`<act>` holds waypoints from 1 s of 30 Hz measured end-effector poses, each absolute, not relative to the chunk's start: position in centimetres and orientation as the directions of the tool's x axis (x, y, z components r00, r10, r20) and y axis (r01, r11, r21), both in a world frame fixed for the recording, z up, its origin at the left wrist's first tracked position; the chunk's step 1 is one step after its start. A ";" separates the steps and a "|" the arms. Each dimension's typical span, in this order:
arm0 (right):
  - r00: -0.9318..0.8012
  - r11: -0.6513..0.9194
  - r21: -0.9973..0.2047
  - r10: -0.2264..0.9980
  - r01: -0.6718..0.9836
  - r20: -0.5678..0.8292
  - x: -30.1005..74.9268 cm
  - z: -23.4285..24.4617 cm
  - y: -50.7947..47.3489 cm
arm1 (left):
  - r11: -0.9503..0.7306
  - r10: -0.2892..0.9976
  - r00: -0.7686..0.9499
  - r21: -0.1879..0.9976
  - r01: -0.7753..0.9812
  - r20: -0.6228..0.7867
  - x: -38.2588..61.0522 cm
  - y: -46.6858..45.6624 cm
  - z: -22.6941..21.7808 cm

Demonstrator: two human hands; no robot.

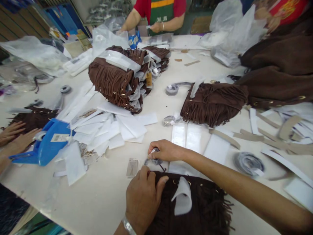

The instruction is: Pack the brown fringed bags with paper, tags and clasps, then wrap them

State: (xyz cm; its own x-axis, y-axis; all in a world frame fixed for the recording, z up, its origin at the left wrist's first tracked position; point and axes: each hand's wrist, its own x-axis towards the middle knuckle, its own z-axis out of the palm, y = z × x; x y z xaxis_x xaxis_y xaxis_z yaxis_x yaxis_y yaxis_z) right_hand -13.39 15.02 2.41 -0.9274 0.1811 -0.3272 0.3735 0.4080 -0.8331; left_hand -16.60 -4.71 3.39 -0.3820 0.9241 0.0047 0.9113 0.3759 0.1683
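A dark brown fringed bag (195,218) with small metal eyelets lies at the table's front edge. A curled white foam piece (183,199) rests on it. My left hand (143,199) grips the bag's upper left corner, thumb along the edge and fingertips curled over. Just beyond that corner, my right hand (168,150) is closed in a pinch on a grey plastic-wrapped strap (156,160); its fingers partly hide the strap. A dark cord end shows between the strap and the bag. Beside my left fingers lies a small tag in clear plastic (132,168).
Stacked fringed bags (112,78) stand at the back, with another fringed bag (215,102) to the right. White paper strips (110,127), a blue tape dispenser (53,140) and a wrapped coil (249,163) lie around. Co-workers' hands (17,140) are at left; a person in an apron (162,16) stands opposite.
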 end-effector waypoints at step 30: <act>-0.933 0.269 -0.902 0.217 0.339 -0.287 -11.5 1.5 15.0 | -0.137 0.988 0.033 0.748 0.650 0.152 -18.4 -9.5 2.1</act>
State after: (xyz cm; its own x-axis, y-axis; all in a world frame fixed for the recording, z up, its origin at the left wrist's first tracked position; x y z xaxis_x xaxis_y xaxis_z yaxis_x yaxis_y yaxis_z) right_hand -11.50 14.95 1.54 -0.9332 0.2165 -0.2868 0.3393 0.2686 -0.9015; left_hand -18.37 -9.53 2.09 0.0331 0.9878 0.1524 0.6499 -0.1371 0.7476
